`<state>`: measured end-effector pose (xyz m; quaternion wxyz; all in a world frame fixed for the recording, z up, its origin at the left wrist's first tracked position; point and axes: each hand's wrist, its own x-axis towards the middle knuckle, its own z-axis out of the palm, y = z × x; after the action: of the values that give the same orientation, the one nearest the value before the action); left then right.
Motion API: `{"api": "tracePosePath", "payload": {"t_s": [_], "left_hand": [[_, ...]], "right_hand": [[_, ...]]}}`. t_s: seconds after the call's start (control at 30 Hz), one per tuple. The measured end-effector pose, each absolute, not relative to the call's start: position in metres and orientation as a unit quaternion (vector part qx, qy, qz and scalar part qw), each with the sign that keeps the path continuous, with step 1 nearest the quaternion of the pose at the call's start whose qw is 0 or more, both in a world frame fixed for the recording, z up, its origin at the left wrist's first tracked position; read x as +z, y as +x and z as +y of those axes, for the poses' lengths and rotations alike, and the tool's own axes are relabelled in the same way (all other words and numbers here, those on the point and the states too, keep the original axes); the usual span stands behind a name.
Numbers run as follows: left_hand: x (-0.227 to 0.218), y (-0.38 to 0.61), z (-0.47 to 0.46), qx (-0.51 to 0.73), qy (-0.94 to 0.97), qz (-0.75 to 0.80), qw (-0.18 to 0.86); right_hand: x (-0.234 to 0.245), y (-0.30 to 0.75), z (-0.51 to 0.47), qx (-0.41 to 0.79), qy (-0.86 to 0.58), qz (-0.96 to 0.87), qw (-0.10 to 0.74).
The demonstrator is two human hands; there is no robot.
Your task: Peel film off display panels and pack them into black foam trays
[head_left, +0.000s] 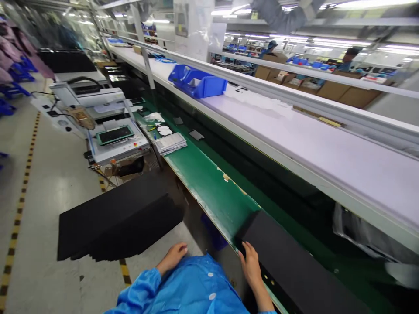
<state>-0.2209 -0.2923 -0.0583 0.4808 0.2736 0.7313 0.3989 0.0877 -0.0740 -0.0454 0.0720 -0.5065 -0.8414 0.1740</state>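
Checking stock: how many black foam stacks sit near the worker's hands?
2: the aisle stack near the left hand, and the bench stack touched by the right hand. Others may be hidden.

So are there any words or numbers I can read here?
None can be read.
Stack of papers on the green belt: print too small.
Hanging sheets: blurred.
Screen on the white machine: dark, no text.
Blue bins: no label shows.
Black slab under the right hand: plain.

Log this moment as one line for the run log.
left hand: empty, near black foam stack | right hand: flat on end of black foam slab | slab lies on green bench
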Motion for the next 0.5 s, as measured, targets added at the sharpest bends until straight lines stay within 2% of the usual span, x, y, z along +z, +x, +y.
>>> {"api": "tracePosePath", "payload": {"t_s": [0.2,0.5], "left_hand": [[-0.058,-0.29,-0.344,0.488,0.226,0.731,0.42],[-0.062,-0.316,-0.318,0.61,0.149,0.646,0.434]], "right_hand": [[-0.029,-0.053,-0.085,0.186,-0.408,-0.89,-0.076],[0.007,-0.196,-0.021,0.181,-0.349,-0.911,-0.123]]}}
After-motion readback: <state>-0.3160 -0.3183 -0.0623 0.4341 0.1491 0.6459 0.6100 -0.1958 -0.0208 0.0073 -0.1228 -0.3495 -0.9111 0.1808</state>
